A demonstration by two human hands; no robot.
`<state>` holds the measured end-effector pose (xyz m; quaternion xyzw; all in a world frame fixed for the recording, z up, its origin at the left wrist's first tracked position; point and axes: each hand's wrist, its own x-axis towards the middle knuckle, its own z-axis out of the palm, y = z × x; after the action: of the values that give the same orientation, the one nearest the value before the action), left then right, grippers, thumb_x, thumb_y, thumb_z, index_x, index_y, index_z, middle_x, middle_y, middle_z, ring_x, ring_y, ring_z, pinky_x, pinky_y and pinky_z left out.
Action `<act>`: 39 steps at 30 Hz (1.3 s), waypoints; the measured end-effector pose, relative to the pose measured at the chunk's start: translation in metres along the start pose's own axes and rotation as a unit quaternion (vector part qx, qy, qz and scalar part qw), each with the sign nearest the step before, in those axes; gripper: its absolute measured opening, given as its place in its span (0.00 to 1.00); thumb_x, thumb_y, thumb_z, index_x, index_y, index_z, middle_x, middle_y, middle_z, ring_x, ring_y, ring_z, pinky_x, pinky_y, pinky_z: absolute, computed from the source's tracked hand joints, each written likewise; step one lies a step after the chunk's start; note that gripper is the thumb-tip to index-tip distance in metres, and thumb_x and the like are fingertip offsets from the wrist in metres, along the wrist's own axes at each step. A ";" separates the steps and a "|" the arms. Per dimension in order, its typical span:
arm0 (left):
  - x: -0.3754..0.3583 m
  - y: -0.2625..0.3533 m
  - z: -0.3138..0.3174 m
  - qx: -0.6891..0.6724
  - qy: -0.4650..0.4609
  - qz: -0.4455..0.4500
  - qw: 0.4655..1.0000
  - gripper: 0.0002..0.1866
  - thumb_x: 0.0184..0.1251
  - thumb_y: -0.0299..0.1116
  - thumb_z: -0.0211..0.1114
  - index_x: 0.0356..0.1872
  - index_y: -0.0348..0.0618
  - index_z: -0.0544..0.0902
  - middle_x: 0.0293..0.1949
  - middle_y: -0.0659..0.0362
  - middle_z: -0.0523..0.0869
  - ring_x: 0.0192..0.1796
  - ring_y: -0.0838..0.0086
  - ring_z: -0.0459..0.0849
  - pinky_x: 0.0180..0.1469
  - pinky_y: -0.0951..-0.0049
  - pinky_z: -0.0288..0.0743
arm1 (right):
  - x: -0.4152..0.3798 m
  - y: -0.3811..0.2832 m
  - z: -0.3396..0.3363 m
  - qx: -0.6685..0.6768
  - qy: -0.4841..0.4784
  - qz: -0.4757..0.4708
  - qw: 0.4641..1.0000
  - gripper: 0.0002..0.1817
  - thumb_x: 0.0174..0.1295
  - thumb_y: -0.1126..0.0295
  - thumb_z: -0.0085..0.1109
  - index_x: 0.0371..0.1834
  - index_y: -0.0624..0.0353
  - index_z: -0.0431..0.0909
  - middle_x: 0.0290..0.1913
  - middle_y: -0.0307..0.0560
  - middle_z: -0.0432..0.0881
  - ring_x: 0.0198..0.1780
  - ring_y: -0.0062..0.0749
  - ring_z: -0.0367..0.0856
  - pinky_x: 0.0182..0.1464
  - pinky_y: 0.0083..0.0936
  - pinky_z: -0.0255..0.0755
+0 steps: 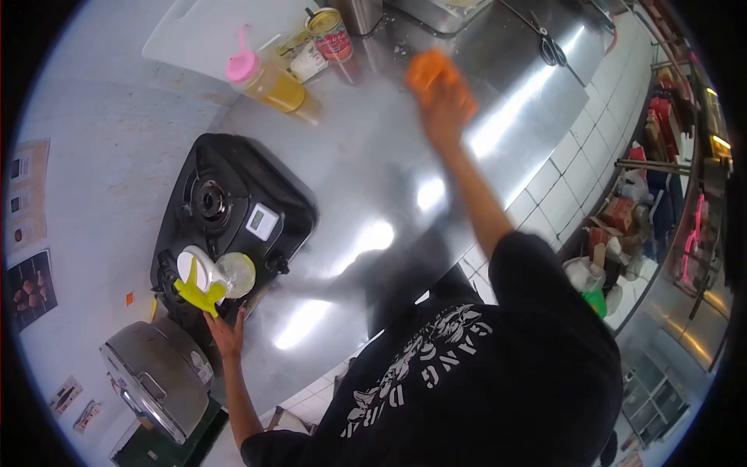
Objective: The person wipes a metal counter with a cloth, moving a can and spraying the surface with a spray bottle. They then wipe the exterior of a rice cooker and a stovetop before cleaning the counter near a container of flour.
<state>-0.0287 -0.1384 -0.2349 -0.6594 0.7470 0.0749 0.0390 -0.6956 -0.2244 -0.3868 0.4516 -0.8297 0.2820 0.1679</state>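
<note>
My right hand (445, 113), blurred by motion, presses an orange cloth (436, 71) onto the steel counter (350, 163), arm stretched far forward. At the near end of the black gas stove (268, 167), my left hand (227, 336) has its thumb and fingers apart. Its fingertips reach right up to a yellow-green spray trigger head (201, 291). Beside that head are a white round item (191, 263) and a clear round container (236, 274). A small white digital timer (262, 222) lies on the stove top.
A pink-capped squeeze bottle (276, 89) of yellow liquid and a red can (331, 37) stand at the back by the wall. Scissors (551, 50) lie near the counter's far right edge. A large steel pot (152, 373) stands left of my left forearm.
</note>
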 end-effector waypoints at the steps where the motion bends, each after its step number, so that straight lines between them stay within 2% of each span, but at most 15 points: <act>1: 0.003 0.000 0.006 -0.001 0.016 -0.012 1.000 0.43 0.62 0.48 0.72 0.68 0.31 0.63 0.67 0.32 0.66 0.69 0.38 0.65 0.71 0.51 0.60 | -0.037 -0.034 -0.033 0.022 -0.001 -0.016 1.000 0.20 0.66 0.61 0.54 0.61 0.49 0.77 0.61 0.46 0.77 0.64 0.58 0.69 0.62 0.58 0.61; 3: 0.007 -0.016 0.016 0.007 0.044 0.022 0.999 0.41 0.62 0.50 0.72 0.66 0.31 0.64 0.63 0.33 0.70 0.66 0.39 0.69 0.68 0.51 0.63 | -0.109 -0.056 -0.087 -0.018 -0.176 -0.185 0.967 0.18 0.58 0.62 0.60 0.53 0.48 0.82 0.59 0.47 0.79 0.62 0.46 0.72 0.57 0.50 0.65; 6: 0.005 -0.021 0.018 0.023 0.034 0.032 0.999 0.37 0.63 0.49 0.72 0.61 0.29 0.68 0.56 0.35 0.75 0.59 0.39 0.73 0.62 0.50 0.67 | -0.086 0.033 -0.046 0.141 -0.147 -0.297 0.933 0.19 0.54 0.64 0.62 0.51 0.46 0.82 0.55 0.46 0.79 0.60 0.43 0.73 0.56 0.48 0.64; 8: 0.004 -0.012 0.014 0.027 0.020 0.001 0.999 0.37 0.63 0.48 0.72 0.61 0.29 0.68 0.55 0.35 0.75 0.59 0.39 0.73 0.61 0.51 0.67 | 0.001 0.039 -0.049 0.041 -0.178 -0.111 0.977 0.17 0.56 0.63 0.62 0.49 0.49 0.82 0.55 0.46 0.80 0.51 0.46 0.75 0.49 0.47 0.65; 11: 0.002 -0.015 0.023 0.030 0.047 0.010 0.998 0.38 0.63 0.49 0.71 0.62 0.27 0.67 0.55 0.34 0.75 0.58 0.38 0.74 0.60 0.50 0.68 | 0.007 0.015 -0.032 -0.049 -0.116 -0.039 0.991 0.18 0.57 0.62 0.62 0.51 0.50 0.82 0.58 0.46 0.79 0.49 0.48 0.76 0.50 0.47 0.65; 12: 0.000 -0.015 0.023 0.027 0.045 0.004 0.999 0.38 0.64 0.49 0.71 0.62 0.27 0.67 0.55 0.34 0.75 0.58 0.37 0.74 0.60 0.50 0.69 | -0.026 0.008 -0.031 -0.027 -0.088 -0.044 0.995 0.21 0.57 0.61 0.62 0.55 0.53 0.81 0.58 0.46 0.78 0.49 0.49 0.76 0.48 0.47 0.66; 15: 0.001 -0.021 0.030 0.027 0.053 0.007 0.998 0.38 0.64 0.50 0.71 0.62 0.27 0.67 0.55 0.33 0.75 0.58 0.37 0.75 0.60 0.50 0.69 | -0.033 0.037 -0.056 0.025 -0.319 -0.252 0.913 0.23 0.58 0.60 0.61 0.56 0.56 0.80 0.57 0.46 0.79 0.52 0.49 0.77 0.45 0.48 0.69; 17: -0.001 -0.023 0.032 0.028 0.045 0.002 0.999 0.39 0.65 0.52 0.70 0.62 0.26 0.67 0.55 0.32 0.76 0.58 0.37 0.76 0.60 0.49 0.69 | 0.022 0.041 -0.042 -0.078 -0.350 -0.139 0.923 0.21 0.57 0.61 0.62 0.53 0.55 0.83 0.56 0.46 0.80 0.56 0.48 0.77 0.47 0.50 0.71; 21: 0.000 -0.019 0.042 0.046 0.051 -0.047 0.997 0.43 0.65 0.55 0.68 0.64 0.23 0.66 0.60 0.29 0.73 0.61 0.35 0.73 0.63 0.49 0.67 | -0.026 0.034 -0.025 -0.084 -0.157 -0.246 0.953 0.15 0.58 0.61 0.60 0.44 0.58 0.83 0.50 0.51 0.81 0.56 0.46 0.78 0.46 0.48 0.73; 22: 0.003 -0.020 0.044 0.035 0.069 -0.029 0.997 0.43 0.65 0.55 0.68 0.64 0.23 0.66 0.60 0.29 0.73 0.62 0.35 0.72 0.64 0.49 0.66 | -0.027 0.026 -0.050 0.052 -0.298 -0.197 0.933 0.17 0.59 0.62 0.59 0.47 0.58 0.83 0.52 0.55 0.82 0.57 0.45 0.78 0.45 0.49 0.73; 24: -0.004 -0.018 0.037 0.016 0.066 -0.013 0.998 0.44 0.64 0.55 0.69 0.65 0.23 0.66 0.62 0.29 0.70 0.67 0.36 0.67 0.70 0.50 0.61 | 0.008 0.034 -0.047 -0.024 -0.335 -0.138 0.932 0.17 0.58 0.62 0.60 0.48 0.57 0.84 0.53 0.52 0.82 0.57 0.44 0.78 0.46 0.49 0.73; 27: -0.004 -0.012 0.038 0.023 0.091 -0.007 0.996 0.44 0.64 0.54 0.69 0.66 0.25 0.66 0.66 0.30 0.66 0.69 0.37 0.65 0.71 0.51 0.59 | 0.025 0.039 -0.032 -0.013 -0.234 -0.093 0.968 0.18 0.57 0.61 0.61 0.48 0.55 0.84 0.52 0.50 0.82 0.53 0.44 0.81 0.47 0.47 0.72; 30: 0.005 -0.016 0.051 -0.006 0.112 -0.019 0.994 0.44 0.63 0.50 0.71 0.69 0.29 0.63 0.71 0.32 0.60 0.73 0.38 0.58 0.74 0.48 0.54 | -0.008 0.038 -0.034 -0.196 -0.224 -0.285 0.911 0.16 0.57 0.60 0.61 0.46 0.55 0.83 0.47 0.48 0.83 0.46 0.47 0.83 0.47 0.46 0.72; 36: -0.003 -0.006 0.044 -0.039 0.140 -0.002 0.989 0.44 0.62 0.48 0.73 0.70 0.32 0.62 0.70 0.37 0.62 0.76 0.38 0.53 0.75 0.43 0.50 | 0.073 0.064 -0.004 -0.114 -0.220 -0.151 0.957 0.18 0.62 0.57 0.58 0.44 0.62 0.80 0.42 0.55 0.83 0.45 0.50 0.84 0.41 0.45 0.78; 39: 0.003 -0.013 0.050 -0.036 0.187 0.035 0.981 0.42 0.63 0.49 0.71 0.69 0.32 0.63 0.71 0.38 0.62 0.77 0.39 0.52 0.75 0.42 0.49 | -0.003 0.024 0.019 -0.120 -0.111 -0.108 0.981 0.25 0.65 0.57 0.53 0.54 0.69 0.75 0.50 0.63 0.80 0.48 0.55 0.81 0.49 0.50 0.73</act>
<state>-0.0179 -0.1351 -0.2857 -0.6363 0.7605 -0.0213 -0.1275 -0.7150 -0.2237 -0.4113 0.5440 -0.8171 0.1088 0.1568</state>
